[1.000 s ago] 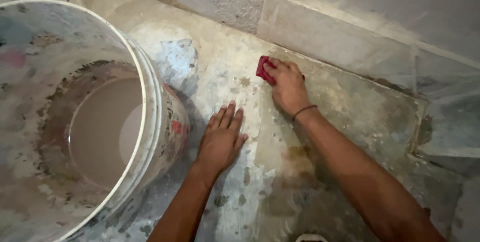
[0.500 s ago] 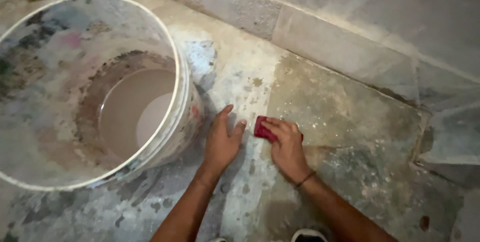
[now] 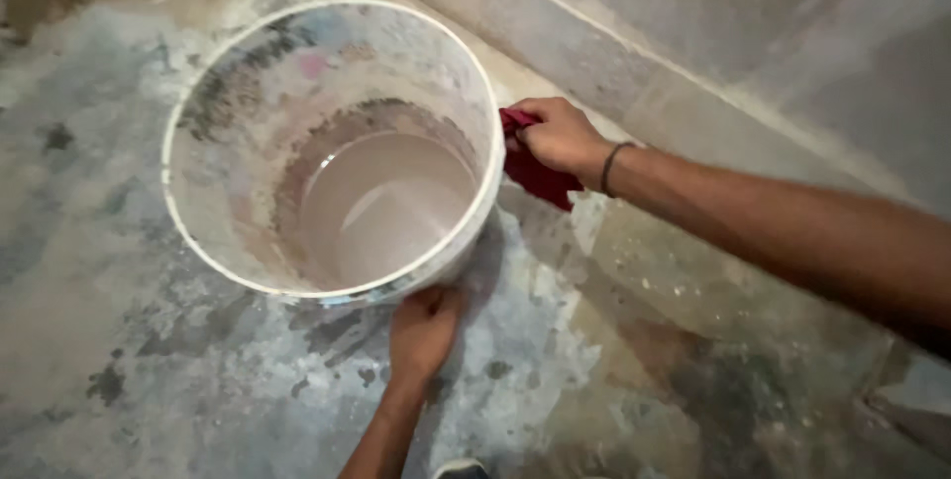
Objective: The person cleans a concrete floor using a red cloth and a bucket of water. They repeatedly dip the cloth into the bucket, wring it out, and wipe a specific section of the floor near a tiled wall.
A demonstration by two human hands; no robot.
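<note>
A large white bucket, stained inside and holding murky water, stands on the blotchy floor. My right hand is raised beside the bucket's right rim, closed on a red cloth that hangs down from it. A dark band circles that wrist. My left hand is down at the bucket's near side, fingers curled against its lower wall by the floor.
A pale tiled skirting and wall run diagonally behind the bucket. The floor is patchy grey with paint smears, browner and wet-looking to the right. The toe of a shoe shows at the bottom edge.
My right hand lifted the red cloth off the floor and carried it up to the bucket's rim. My left hand left the floor tile and went to the bucket's base.
</note>
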